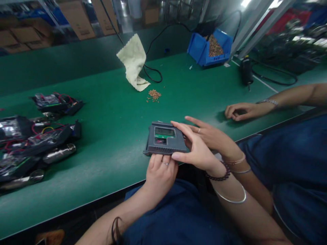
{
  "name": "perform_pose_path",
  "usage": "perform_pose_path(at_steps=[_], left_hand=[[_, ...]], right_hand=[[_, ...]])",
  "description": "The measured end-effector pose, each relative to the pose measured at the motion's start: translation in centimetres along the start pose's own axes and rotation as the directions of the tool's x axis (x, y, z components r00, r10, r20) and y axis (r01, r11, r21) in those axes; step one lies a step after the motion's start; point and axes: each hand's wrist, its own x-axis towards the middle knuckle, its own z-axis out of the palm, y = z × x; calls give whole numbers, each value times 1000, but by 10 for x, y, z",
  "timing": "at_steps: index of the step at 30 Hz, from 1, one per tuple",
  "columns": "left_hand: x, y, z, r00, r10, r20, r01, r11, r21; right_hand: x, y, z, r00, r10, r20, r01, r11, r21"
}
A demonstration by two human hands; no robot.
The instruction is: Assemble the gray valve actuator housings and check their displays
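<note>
A dark grey device housing [167, 147] with a small display and a bit of green circuit board lies at the bench's front edge. My left hand [162, 170] grips it from the near side, its fingertips hidden under the housing. With thumb and fingers spread over its right end, my right hand [195, 148] holds the same housing. Just behind my right hand is a co-worker's hand [213, 136], partly covered by mine; whether it touches the housing I cannot tell.
Several opened device units [46, 136] with wires and metal cylinders lie at left. Beyond the housing are a pile of small screws [154, 94] and a pale cloth [134, 63]. A blue bin [200, 51] of screws, a black power screwdriver [246, 71] and the co-worker's other hand [245, 110] are at right.
</note>
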Motion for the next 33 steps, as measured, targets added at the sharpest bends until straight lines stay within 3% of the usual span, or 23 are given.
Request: perform_pose_path(at_steps=[5,7,9,10,11,12,14,16,20,26,29,33], left_hand=[[-30,-26,-16,988,95,-122,-118,973,-200],[-38,-40,-26,981,-4,-196,-41,974,-224],[-37,-53,-33,956,-213,-201,158,953,-259],[-32,-59,-35,930,-348,-119,295,900,-321],[-25,-64,-37,879,-477,30,447,799,-402],[-17,-68,-38,801,-554,227,588,657,-472],[1,-74,-39,642,-515,568,765,384,-517],[14,-76,-41,580,-420,698,814,268,-515],[21,-72,-43,546,-390,741,835,187,-517],[19,-70,-44,513,-419,749,858,226,-461],[20,-69,-44,485,-426,763,872,171,-459],[19,-69,-44,458,-398,795,884,108,-455]], right_hand=[[-15,8,16,996,-49,-74,46,998,-36],[-18,5,19,995,-49,-81,45,998,-54],[-20,0,21,995,-35,-92,29,998,-64],[-21,-3,22,995,-32,-94,25,997,-74],[-21,-5,22,995,-35,-91,26,996,-90],[-22,-8,23,995,-42,-87,32,993,-111],[-23,-13,23,995,-49,-88,35,987,-156],[-25,-17,25,995,-36,-90,19,982,-185],[-28,-20,29,996,-21,-86,2,978,-208],[-25,-25,27,999,-15,-49,4,973,-229],[-24,-24,25,999,14,-39,-23,972,-235],[-31,-17,26,998,-44,-35,33,964,-265]])
